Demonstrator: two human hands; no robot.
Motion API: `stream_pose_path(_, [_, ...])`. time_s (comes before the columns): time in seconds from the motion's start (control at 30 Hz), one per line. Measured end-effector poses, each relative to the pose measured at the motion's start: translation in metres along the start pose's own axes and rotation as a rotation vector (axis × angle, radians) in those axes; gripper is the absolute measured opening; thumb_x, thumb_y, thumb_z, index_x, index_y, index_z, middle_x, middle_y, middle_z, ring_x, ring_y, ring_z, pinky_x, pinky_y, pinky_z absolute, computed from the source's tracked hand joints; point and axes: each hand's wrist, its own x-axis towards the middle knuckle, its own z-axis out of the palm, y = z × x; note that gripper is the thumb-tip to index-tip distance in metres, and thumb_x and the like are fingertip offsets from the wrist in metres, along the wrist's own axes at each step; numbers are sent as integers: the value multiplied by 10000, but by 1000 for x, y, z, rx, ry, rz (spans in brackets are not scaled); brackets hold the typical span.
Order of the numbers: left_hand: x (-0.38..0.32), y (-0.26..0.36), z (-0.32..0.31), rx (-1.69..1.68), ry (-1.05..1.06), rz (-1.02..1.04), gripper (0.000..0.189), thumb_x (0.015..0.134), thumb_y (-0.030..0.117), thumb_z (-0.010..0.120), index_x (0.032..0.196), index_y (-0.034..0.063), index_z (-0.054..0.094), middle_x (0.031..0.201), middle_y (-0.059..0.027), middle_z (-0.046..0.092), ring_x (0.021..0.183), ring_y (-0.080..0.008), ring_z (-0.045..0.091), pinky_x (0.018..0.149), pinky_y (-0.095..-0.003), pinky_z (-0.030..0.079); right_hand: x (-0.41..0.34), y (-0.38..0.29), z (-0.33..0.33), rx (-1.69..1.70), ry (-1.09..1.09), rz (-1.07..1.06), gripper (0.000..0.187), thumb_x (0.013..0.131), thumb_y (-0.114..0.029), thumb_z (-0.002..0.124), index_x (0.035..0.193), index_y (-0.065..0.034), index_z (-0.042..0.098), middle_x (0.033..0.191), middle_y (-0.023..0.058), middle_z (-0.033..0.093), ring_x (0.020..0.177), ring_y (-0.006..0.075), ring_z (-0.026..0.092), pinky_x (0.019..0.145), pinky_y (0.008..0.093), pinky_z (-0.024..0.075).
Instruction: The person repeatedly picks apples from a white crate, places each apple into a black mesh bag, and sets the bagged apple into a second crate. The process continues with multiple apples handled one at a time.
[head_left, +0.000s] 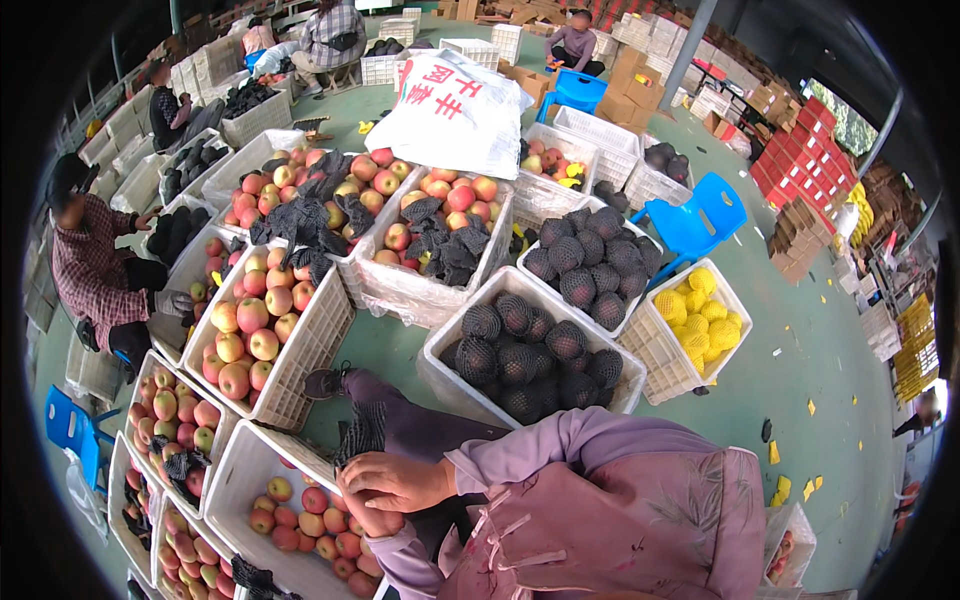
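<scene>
My right hand (405, 480) lies over my left hand (369, 516), fingers curled together. A black foam fruit net (362, 431) sticks up from their fingertips, and both hands seem to grip it. Whether a fruit sits inside their grasp is hidden. Just below and left of the hands stands a white plastic crate (229, 480), partly filled with loose red-yellow apples (315, 521). Beyond my leg, a lined crate (431, 356) holds fruit wrapped in black nets (517, 360). Another crate (196, 341) to the left is heaped with bare apples (255, 315).
A big white sack (450, 112) rests on apple crates ahead. Blue plastic chairs (697, 217) stand among the crates. Yellow-netted fruit (697, 322) fills a crate at right. A co-worker (97, 255) sits at left, one gloved hand at a crate. Net scraps (780, 487) litter the green floor.
</scene>
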Motion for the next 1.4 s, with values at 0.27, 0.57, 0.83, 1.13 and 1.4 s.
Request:
stream_pose_path(0.27, [-4, 12, 13, 994, 310, 537, 200, 938, 208, 480, 963, 20, 543, 893, -31, 574, 800, -103, 536, 741, -242, 445, 6, -15, 13, 82, -9, -69, 332, 778, -39, 605, 1092, -18, 501, 1104, 145, 488, 1087, 330, 471, 931, 419, 397])
stream_pose_path(0.57, [-23, 24, 26, 1274, 486, 651, 57, 832, 5, 585, 882, -19, 597, 714, -89, 541, 640, -160, 520, 615, -268, 428, -4, 24, 38, -185, -511, 329, 302, 704, -27, 543, 999, 35, 556, 943, 206, 596, 871, 399, 559, 757, 449, 461])
stream_pose_path(0.83, [-26, 53, -3, 1290, 484, 536, 84, 803, 18, 629, 875, -5, 592, 709, -103, 530, 613, -208, 528, 551, -286, 415, 61, 66, 46, 1840, -49, 924, 426, 837, -223, 493, 1154, 61, 473, 1162, 151, 533, 1107, 259, 489, 1003, 391, 333])
stream_pose_path(1.13, [-16, 100, -104, 1102, 418, 391, 86, 828, 72, 635, 872, -1, 620, 743, -52, 601, 716, -115, 566, 664, -255, 457, 67, 107, 29, 1563, 262, 1020, 882, 816, -637, 490, 1372, 19, 294, 1389, 173, 366, 1280, 347, 348, 1072, 515, 246])
stream_pose_path(1.4, [-15, 217, -362, 2389, 1241, -319, 459, 686, 260, 719, 1053, 89, 503, 1131, -118, 530, 1088, -306, 483, 911, -443, 377, 17, 138, -12, -192, 281, 788, 362, 934, -161, 469, 1171, 111, 498, 1195, 163, 541, 1033, 245, 542, 896, 348, 429])
